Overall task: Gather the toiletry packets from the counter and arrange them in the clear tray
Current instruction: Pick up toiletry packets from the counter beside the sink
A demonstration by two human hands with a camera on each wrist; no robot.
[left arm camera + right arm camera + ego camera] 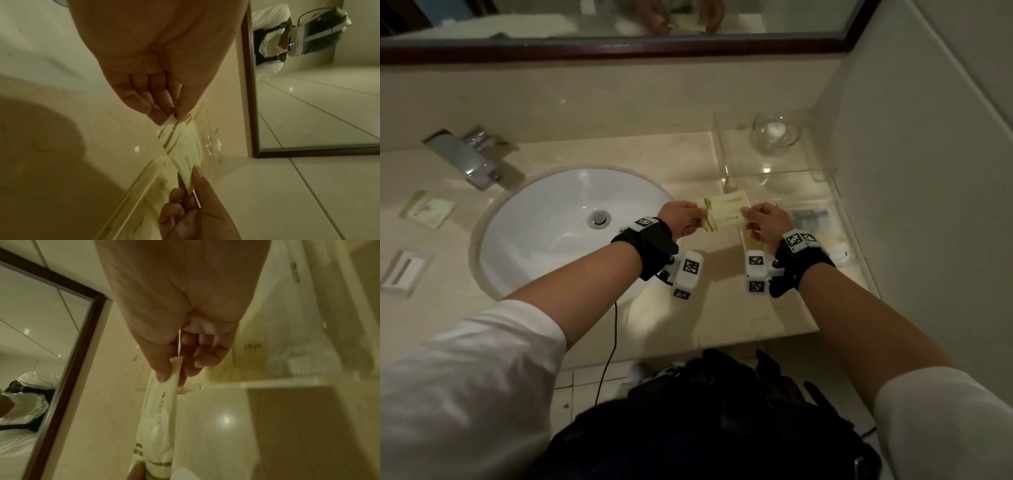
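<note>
A pale yellow toiletry packet [725, 213] hangs in the air between my hands, over the counter just left of the clear tray [835, 192]. My left hand [683, 219] pinches its striped left end [174, 128] between thumb and fingers. My right hand [763, 221] pinches the serrated right end [174, 368]. Other packets lie inside the tray [810, 217]. Two more packets rest on the counter left of the sink, one greenish [428, 209] and one white [402, 271].
A round white sink [544, 253] with a chrome tap [470, 156] fills the counter's middle. A glass bowl [774, 133] stands at the tray's far end. The mirror [619, 20] runs along the back and a wall [928, 171] closes the right side.
</note>
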